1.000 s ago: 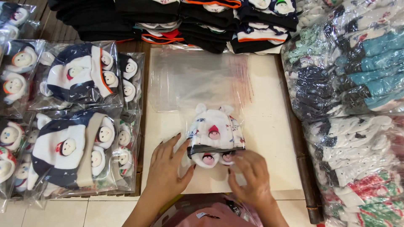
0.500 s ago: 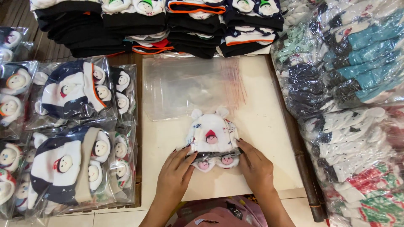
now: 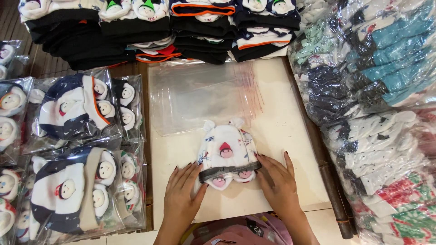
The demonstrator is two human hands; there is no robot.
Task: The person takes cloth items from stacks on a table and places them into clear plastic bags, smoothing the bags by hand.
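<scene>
A small white baby hat point(image 3: 225, 152) with two ears, a printed pattern and a grey band lies on the cream board point(image 3: 290, 122), with small matching pieces tucked under its lower edge. My left hand point(image 3: 182, 195) lies flat on the board, fingertips touching the hat's lower left side. My right hand point(image 3: 276, 180) presses flat at the hat's lower right, fingers against the grey band. Just beyond the hat lies a stack of clear plastic bags point(image 3: 200, 97).
Bagged hat sets point(image 3: 77, 149) fill the left side. Folded dark hats point(image 3: 150, 27) are stacked along the back. Plastic-wrapped bundles of fabric point(image 3: 377, 90) pile up on the right. A dark wooden edge point(image 3: 329, 181) borders the board.
The hat has been squared up on the board and both hands have shifted from over its lower part to its two lower sides. The camera view has drifted slightly.
</scene>
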